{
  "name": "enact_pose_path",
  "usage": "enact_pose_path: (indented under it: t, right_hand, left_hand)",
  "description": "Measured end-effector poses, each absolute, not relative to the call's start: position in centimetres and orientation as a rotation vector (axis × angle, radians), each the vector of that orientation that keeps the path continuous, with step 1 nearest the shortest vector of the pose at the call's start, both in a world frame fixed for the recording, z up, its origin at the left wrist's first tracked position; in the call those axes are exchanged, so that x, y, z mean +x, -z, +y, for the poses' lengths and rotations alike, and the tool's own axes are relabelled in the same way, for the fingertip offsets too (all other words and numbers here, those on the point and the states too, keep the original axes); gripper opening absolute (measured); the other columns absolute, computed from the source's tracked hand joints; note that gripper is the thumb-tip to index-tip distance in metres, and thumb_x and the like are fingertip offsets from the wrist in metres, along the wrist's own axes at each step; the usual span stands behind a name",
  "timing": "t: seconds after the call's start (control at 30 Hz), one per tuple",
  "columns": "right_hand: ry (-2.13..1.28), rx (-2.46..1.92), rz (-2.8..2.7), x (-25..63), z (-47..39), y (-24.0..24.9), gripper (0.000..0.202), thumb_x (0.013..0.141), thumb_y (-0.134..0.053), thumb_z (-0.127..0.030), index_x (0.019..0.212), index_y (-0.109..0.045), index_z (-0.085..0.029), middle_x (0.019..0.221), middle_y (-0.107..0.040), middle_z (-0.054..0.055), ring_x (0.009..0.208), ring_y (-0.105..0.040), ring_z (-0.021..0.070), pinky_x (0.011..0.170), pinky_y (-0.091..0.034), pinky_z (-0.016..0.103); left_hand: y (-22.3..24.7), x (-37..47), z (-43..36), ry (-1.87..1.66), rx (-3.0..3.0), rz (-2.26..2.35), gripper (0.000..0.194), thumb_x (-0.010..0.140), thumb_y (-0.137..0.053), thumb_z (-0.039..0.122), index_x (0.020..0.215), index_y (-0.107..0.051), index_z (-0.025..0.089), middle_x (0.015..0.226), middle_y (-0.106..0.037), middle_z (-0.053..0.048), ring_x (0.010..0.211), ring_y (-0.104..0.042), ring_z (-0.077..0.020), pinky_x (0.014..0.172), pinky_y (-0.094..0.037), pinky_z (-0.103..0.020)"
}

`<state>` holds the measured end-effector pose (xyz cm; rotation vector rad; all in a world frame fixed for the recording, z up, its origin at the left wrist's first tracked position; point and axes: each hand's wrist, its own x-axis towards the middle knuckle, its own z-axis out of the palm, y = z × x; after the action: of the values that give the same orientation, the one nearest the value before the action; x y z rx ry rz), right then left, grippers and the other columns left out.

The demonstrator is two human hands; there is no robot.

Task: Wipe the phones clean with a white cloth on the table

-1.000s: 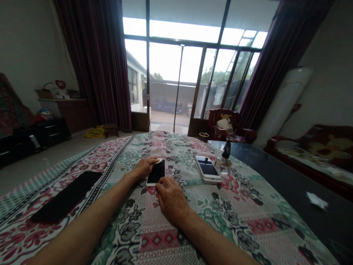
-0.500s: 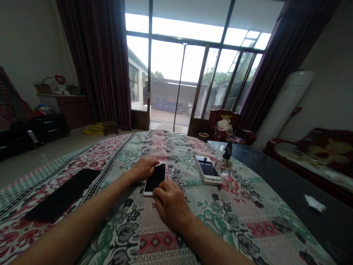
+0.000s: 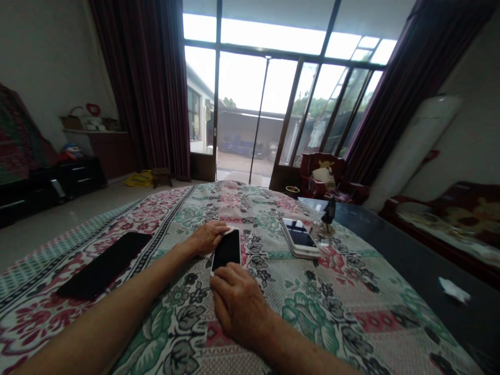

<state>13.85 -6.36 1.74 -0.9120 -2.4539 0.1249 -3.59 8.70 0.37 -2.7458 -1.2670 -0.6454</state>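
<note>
A white-framed phone (image 3: 227,249) with a dark screen lies on the patterned tablecloth (image 3: 312,312). At its top left corner, my left hand (image 3: 207,238) presses a small white cloth (image 3: 229,230) with its fingers. My right hand (image 3: 238,297) has its fingers closed over the phone's bottom end and covers that edge. To the right, a stack of white phones (image 3: 300,238) rests on the cloth, the top one screen up. A long black slab (image 3: 103,266) lies left of my left forearm.
Behind the phone stack stands a small dark figurine (image 3: 328,212). A crumpled white tissue (image 3: 454,290) lies on the dark tabletop (image 3: 425,265) at the right. Beyond the table are a wooden chair (image 3: 322,174), a sofa (image 3: 449,208) and glass doors.
My right hand has shifted from the phone's lower right corner to cover more of its bottom edge. The whole view has moved slightly, with objects appearing further right.
</note>
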Motion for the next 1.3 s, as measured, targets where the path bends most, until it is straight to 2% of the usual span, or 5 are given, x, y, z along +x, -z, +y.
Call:
enact_pose_path:
  t: [0.17,0.43,0.63,1.1,1.3]
  right_hand:
    - [-0.111,-0.875,-2.506,13.7,-6.5,-1.8,0.012,0.087,-0.048,-0.014,0.092,-0.06,-0.016,0.101,-0.061,0.007,0.098,-0.051,0.0192,0.091,-0.042,0.032]
    - [-0.057,-0.947,-2.52,13.3,-6.7,-1.1,0.014,0.087,-0.048,-0.012,0.093,-0.061,-0.014,0.104,-0.061,0.009,0.101,-0.049,0.0211,0.091,-0.044,0.033]
    - [-0.043,-0.975,-2.53,13.2,-6.7,-1.3,0.011,0.085,-0.05,-0.012,0.086,-0.06,-0.014,0.103,-0.062,0.009,0.098,-0.049,0.0213,0.09,-0.045,0.033]
    - [-0.048,-0.963,-2.554,13.1,-6.7,-1.5,0.012,0.083,-0.05,-0.012,0.089,-0.061,-0.013,0.103,-0.061,0.011,0.096,-0.048,0.0204,0.088,-0.045,0.032]
    - [-0.044,-0.962,-2.536,13.2,-6.7,-1.5,0.014,0.083,-0.048,-0.012,0.088,-0.061,-0.014,0.101,-0.062,0.01,0.094,-0.048,0.0207,0.086,-0.045,0.033]
  left_hand:
    - [-0.8,-3.4,8.3,0.669,-2.755,-1.214,0.038,0.084,-0.045,0.01,0.113,-0.067,0.022,0.124,-0.061,-0.006,0.114,-0.055,-0.0199,0.1,-0.043,-0.031]
    - [-4.8,-2.5,5.9,0.219,-2.9,-1.152,0.024,0.082,-0.049,0.011,0.078,-0.071,0.02,0.082,-0.065,-0.002,0.074,-0.056,-0.0146,0.067,-0.041,-0.024]
    - [-6.3,-1.3,4.0,0.083,-3.068,-0.852,0.025,0.084,-0.05,0.015,0.062,-0.061,0.017,0.073,-0.062,-0.002,0.07,-0.052,-0.0124,0.067,-0.038,-0.022]
    - [-2.6,0.1,7.7,0.324,-2.619,-1.28,0.026,0.093,-0.037,0.011,0.098,-0.063,0.016,0.099,-0.063,-0.009,0.097,-0.057,-0.0195,0.087,-0.043,-0.029]
    - [-3.8,0.0,5.2,0.305,-2.886,-1.018,0.025,0.093,-0.038,0.014,0.089,-0.063,0.017,0.088,-0.062,-0.005,0.076,-0.057,-0.0148,0.069,-0.043,-0.024]
